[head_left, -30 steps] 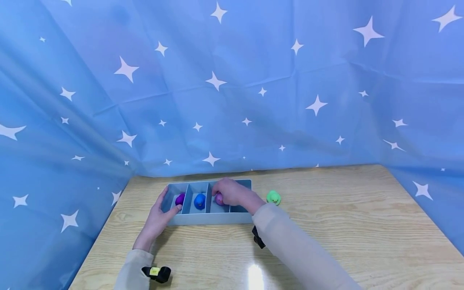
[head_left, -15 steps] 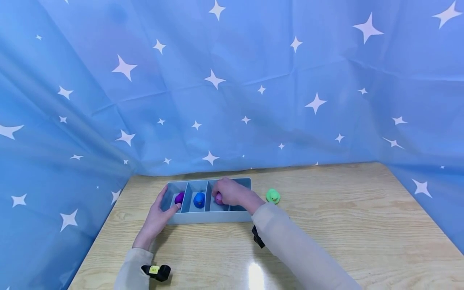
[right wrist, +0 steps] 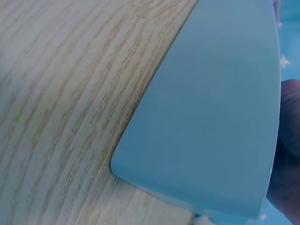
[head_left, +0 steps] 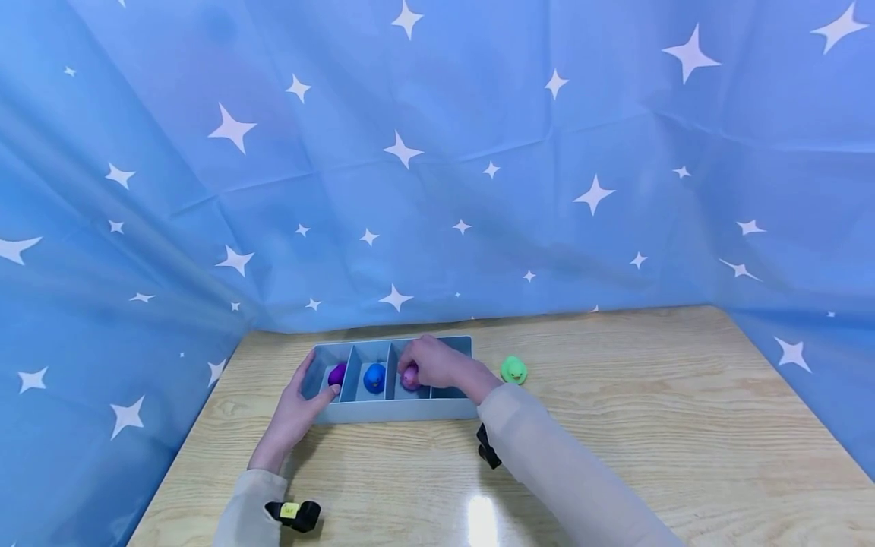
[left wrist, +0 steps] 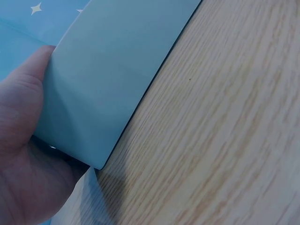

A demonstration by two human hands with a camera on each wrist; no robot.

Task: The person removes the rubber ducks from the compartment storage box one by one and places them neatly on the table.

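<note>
A grey-blue box [head_left: 403, 411] split into several compartments sits on the table. My left hand [head_left: 298, 405] grips its left end, thumb over the near rim; the left wrist view shows that thumb against the box wall [left wrist: 108, 84]. Reaching into the third compartment from the left, my right hand [head_left: 440, 363] holds a pink toy duck [head_left: 410, 378] low inside. A blue toy duck [head_left: 374, 378] sits in the second compartment, and a purple toy [head_left: 336, 374] lies in the leftmost. In the right wrist view the box wall [right wrist: 201, 117] hides most of the right hand [right wrist: 290, 140].
A light green toy duck [head_left: 514, 370] stands on the wooden table [head_left: 615, 425], just right of the box. Behind the table hangs a blue curtain [head_left: 437, 190] with white stars. Dark wrist cameras are strapped to both sleeves.
The pink duck shows slightly more beside my right fingers than before. Both hands and the box stay in place; the head view has shifted a little.
</note>
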